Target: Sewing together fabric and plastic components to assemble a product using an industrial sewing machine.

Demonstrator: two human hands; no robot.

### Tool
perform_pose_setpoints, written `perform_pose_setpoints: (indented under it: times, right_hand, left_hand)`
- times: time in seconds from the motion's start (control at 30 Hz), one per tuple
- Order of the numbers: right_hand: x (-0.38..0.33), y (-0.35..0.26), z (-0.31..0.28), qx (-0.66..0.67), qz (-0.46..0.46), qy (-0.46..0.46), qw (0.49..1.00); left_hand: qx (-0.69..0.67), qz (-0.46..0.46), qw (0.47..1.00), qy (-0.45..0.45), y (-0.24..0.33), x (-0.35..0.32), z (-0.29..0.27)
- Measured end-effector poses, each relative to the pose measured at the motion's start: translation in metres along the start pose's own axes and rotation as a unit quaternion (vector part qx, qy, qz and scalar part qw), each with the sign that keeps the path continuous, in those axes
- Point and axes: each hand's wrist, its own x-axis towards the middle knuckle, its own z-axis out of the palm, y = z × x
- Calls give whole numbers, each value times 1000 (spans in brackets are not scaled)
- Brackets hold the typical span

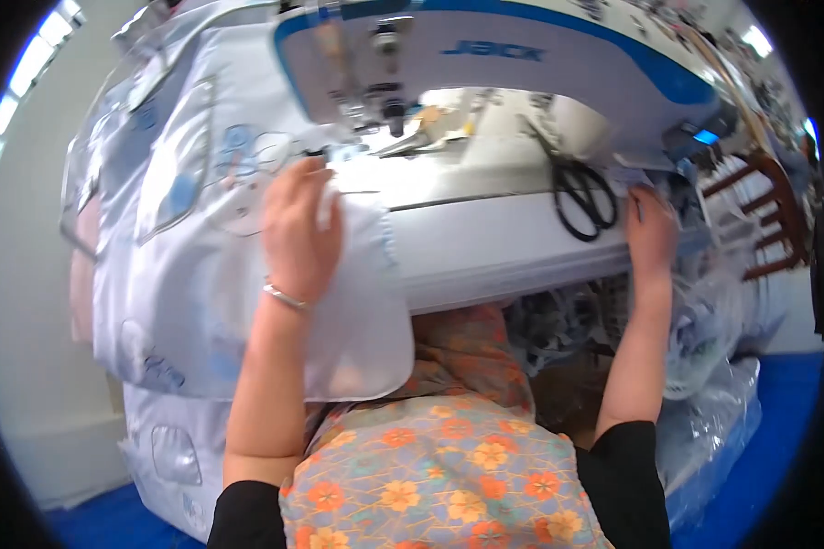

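A white sewing machine (494, 55) with blue trim stands in front of me, its needle area (394, 119) left of the middle. White cloth (357, 320) with pale blue printed patches and clear pieces covers the left side and hangs over the table's front edge. My left hand (302, 224) lies on this cloth just left of the needle area, thumb apart from the fingers. At the right end of the table, my right hand (652, 233) is closed; what it holds, if anything, I cannot make out. Black-handled scissors (584, 197) lie beside it, to the left.
Small tools and scraps (430, 133) lie behind the needle on the machine bed (485, 174). A small lit display (705, 137) is at the right. Clear plastic bags (705, 412) sit below right, near a brown wooden chair (769, 210) on the blue floor (787, 439).
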Motion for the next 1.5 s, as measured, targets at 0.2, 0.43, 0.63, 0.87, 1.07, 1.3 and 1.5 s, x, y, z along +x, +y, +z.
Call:
perform_pose_setpoints:
  times: [0.2,0.43,0.63,0.87,1.07,1.3,1.5]
  right_hand:
    - [-4,-91,-6,131,18,-38,990]
    - [18,-208,34,317,-184,-168,915]
    - [34,-250,77,280,-257,-126,916]
    - [26,-251,90,228,-267,-102,931]
    - [26,-253,85,215,-273,-108,932]
    - [24,-249,74,260,-294,-108,914]
    - [24,-249,76,268,-323,-103,902]
  left_hand:
    - [-63,50,985,-150,-1,14,17]
    - [1,98,987,-129,-6,13,27]
    - [14,99,987,-125,-7,9,27]
    - [-43,97,984,-141,-8,3,16]
    - [-26,134,981,-137,-34,15,32]
    - [-132,175,943,-250,-6,-20,-49]
    - [9,152,926,-346,-41,-128,-140]
